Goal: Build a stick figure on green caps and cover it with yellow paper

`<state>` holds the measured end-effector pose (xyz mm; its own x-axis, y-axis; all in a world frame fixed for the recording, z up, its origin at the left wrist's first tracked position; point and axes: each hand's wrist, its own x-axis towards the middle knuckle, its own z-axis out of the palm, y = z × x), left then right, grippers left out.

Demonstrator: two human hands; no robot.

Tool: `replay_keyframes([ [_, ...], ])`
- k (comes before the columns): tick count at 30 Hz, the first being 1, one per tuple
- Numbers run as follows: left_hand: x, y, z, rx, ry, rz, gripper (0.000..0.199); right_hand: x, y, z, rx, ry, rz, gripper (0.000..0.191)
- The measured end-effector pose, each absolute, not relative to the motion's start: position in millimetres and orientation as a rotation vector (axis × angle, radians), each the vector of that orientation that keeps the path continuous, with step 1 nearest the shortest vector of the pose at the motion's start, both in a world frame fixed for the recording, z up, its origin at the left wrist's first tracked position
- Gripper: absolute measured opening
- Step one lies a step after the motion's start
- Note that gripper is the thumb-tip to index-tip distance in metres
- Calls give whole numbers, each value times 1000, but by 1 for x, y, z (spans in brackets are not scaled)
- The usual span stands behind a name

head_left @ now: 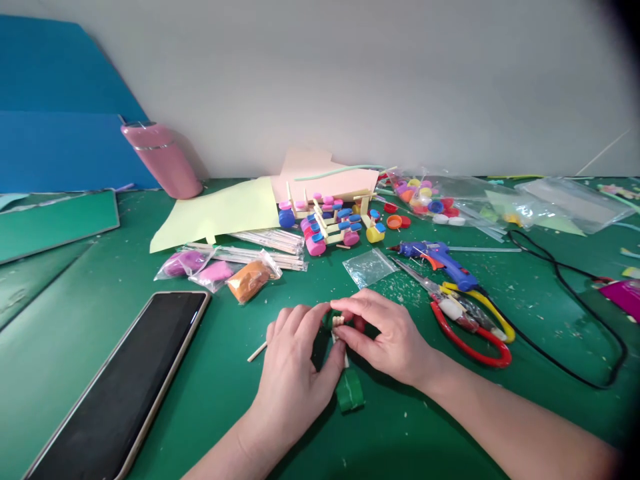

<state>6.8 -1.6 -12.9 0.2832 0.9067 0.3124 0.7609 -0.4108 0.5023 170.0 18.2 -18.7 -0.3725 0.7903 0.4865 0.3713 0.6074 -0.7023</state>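
Note:
Near the front middle of the green table, my left hand (pixel 300 357) and my right hand (pixel 383 330) meet around a small piece with short pale wooden bits (pixel 339 321) on it. Fingers of both hands pinch this piece from either side, and they partly hide it. A green block (pixel 350 390) lies just below my fingertips, and a pale strip runs from it up between the hands. A thin wooden stick (pixel 257 352) rests on the table left of my left hand.
A phone (pixel 120 387) lies at left. Bagged clay (pixel 250 279), wooden sticks (pixel 273 241) and colourful cap-and-stick pieces (pixel 325 227) are behind my hands. Scissors (pixel 470 350), a blue glue gun (pixel 445 260) and its black cord lie right. A pink bottle (pixel 167 163) stands at back left.

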Motion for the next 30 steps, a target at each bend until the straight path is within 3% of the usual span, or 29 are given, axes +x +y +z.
replay_keyframes([
  [19, 5, 2, -10, 2239, 1395, 1050, 13, 176, 18, -12, -1000, -1976, 779, 10],
  [30, 3, 4, -9, 2255, 1350, 1141, 16, 173, 21, -14, -1018, -2045, 750, 10],
])
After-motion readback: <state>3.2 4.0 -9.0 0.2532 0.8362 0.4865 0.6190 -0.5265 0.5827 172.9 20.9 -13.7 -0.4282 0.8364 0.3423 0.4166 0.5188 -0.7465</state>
